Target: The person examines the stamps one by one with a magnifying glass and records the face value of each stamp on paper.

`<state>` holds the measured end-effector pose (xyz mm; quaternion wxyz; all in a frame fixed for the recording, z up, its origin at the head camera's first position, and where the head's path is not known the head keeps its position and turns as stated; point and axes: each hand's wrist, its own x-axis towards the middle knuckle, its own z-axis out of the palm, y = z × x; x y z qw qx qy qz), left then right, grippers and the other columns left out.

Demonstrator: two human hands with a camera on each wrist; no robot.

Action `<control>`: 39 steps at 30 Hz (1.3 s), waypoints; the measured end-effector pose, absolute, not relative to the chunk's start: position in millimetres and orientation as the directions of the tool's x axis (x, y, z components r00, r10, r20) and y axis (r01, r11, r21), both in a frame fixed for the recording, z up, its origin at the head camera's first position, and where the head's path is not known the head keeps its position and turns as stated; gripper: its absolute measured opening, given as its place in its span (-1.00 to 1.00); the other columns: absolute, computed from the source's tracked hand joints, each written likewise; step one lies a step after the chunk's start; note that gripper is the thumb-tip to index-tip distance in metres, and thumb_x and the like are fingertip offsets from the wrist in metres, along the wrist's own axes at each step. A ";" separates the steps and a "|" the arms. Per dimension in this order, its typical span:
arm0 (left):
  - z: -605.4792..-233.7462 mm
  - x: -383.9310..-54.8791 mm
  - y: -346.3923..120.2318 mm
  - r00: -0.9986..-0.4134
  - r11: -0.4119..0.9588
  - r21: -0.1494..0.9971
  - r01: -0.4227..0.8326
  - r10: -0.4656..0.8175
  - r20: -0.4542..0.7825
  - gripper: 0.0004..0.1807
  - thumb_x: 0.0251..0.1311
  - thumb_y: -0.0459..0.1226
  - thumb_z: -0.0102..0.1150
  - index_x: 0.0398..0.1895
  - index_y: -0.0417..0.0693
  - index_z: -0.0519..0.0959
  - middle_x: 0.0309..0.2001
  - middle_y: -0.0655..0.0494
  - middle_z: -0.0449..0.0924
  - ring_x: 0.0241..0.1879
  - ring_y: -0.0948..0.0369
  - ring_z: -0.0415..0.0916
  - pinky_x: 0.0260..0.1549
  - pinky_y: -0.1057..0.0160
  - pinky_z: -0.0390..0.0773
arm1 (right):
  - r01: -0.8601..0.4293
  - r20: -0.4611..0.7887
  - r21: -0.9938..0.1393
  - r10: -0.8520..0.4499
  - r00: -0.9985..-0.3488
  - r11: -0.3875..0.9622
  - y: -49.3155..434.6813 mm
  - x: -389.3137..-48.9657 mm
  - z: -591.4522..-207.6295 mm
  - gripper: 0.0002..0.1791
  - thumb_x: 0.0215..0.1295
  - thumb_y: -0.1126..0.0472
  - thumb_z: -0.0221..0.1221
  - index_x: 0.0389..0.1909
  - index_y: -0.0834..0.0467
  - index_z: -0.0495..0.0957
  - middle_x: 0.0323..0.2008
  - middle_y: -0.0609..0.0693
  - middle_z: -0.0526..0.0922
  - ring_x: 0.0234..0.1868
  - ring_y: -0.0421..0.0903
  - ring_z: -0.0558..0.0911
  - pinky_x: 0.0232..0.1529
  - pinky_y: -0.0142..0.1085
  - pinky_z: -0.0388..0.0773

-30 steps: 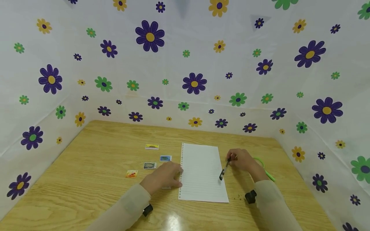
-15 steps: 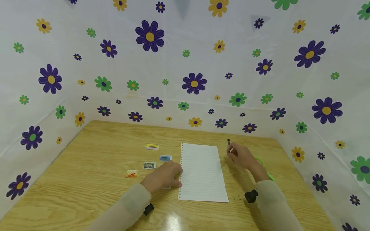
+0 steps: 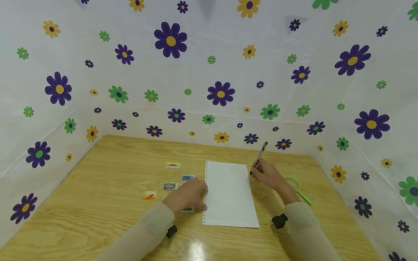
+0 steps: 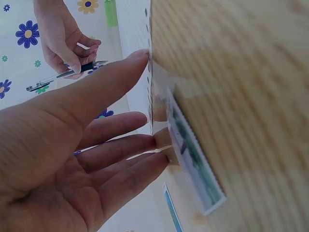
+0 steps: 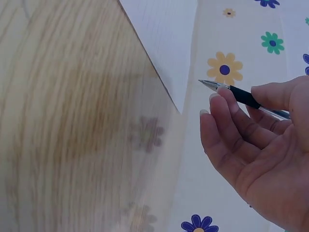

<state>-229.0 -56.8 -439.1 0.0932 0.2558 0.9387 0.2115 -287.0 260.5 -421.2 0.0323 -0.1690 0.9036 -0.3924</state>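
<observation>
On the counter (image 3: 107,170), I worry the paper (image 3: 228,197) between the relaxed left hand (image 3: 187,195) and the right hand (image 3: 269,177), pinching the pen (image 3: 262,151), could skid if held too lightly.

The wooden table (image 3: 107,174) has a pale grain, light glaring off its near side. On it lies a lined white sheet (image 3: 230,195), punched down its left edge. I count five picture cards (image 3: 170,186) to its left, a green magnifying glass (image 3: 303,197) to its right, and tiny specks (image 3: 266,224) by its near right corner.
</observation>
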 end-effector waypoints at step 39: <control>-440.9 -233.7 -60.2 -0.838 0.752 0.473 0.459 0.543 -0.050 -0.51 -0.06 -0.12 0.66 -0.08 -0.19 0.77 -0.04 -0.02 0.74 -0.09 0.09 0.63 0.00 0.06 0.65 | 0.117 -0.219 -0.906 -0.213 -0.952 0.407 174.8 -317.4 -446.5 -0.67 0.41 0.11 0.31 0.04 0.26 0.71 -0.26 0.04 0.77 -0.34 -0.19 0.68 -0.17 -0.31 0.76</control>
